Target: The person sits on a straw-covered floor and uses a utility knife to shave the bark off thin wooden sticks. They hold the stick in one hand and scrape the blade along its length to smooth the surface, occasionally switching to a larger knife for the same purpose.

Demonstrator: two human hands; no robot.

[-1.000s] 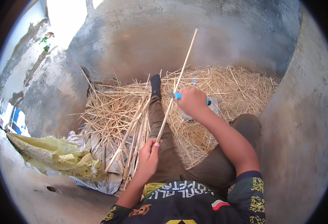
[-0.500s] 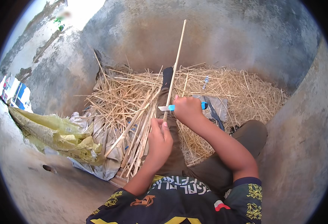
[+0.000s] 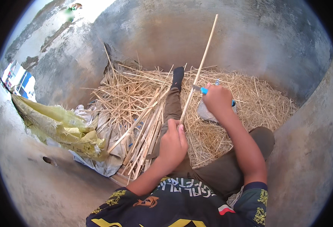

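Note:
My left hand [image 3: 172,145] grips the lower end of a long, pale bamboo strip [image 3: 201,66], which slants up and to the right. In my right hand [image 3: 218,100] is a blue-handled knife [image 3: 203,90], its short blade against the strip about midway along. Fingers are wrapped round the handle, hiding most of it. My outstretched leg [image 3: 173,104] in brown trousers, with a dark sock, lies under and left of the strip.
Several cut strips [image 3: 145,132] lie in a bundle left of my leg. Thin shavings [image 3: 257,94] cover the floor to the right. A yellow woven sack [image 3: 60,130] lies at the left. Stained concrete walls [image 3: 166,34] enclose the spot; a person [image 3: 70,13] is beyond the wall.
The knife has slid up along the strip, away from my left hand. The strip now leans further right, and both hands sit further right in view.

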